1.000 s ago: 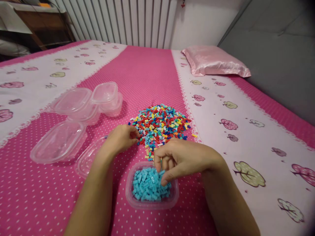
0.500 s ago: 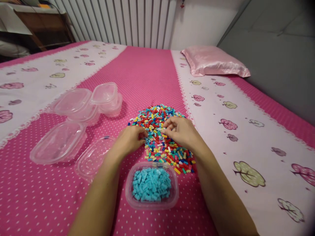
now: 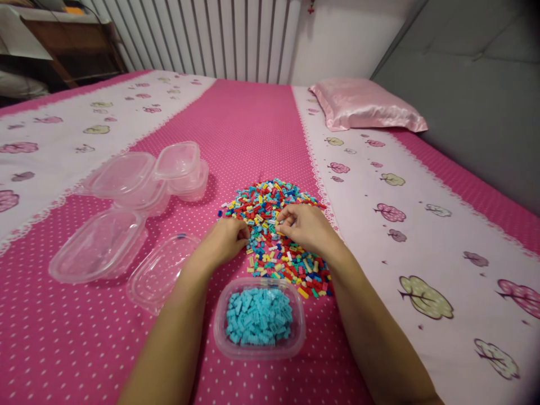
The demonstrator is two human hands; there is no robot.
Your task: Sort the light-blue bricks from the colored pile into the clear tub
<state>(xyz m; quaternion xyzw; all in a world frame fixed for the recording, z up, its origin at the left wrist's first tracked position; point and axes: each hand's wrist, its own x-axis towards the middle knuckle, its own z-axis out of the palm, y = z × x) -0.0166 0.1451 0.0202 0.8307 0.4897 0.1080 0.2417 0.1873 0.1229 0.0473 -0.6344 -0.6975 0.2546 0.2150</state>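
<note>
A loose pile of small toy building bricks in many colours lies on the pink dotted bedspread. At the pile's left edge is my left hand, its fingers curled inward at the bricks. My right hand is over the right part of the pile, thumb and fingertips pinched close together. Whatever either set of fingertips holds is too small or hidden to make out. Nearer to me, between my forearms, stands a clear plastic container filled with light blue bricks.
To the left are several clear lidded containers, some of them stacked. A loose clear lid lies beside my left forearm. A pink satin pillow rests at the far right, by the grey headboard. A white radiator lines the back wall.
My right hand has lowered slightly over the pile. My left hand stays at the left edge with its fingers curled. The container of light blue bricks has not moved.
</note>
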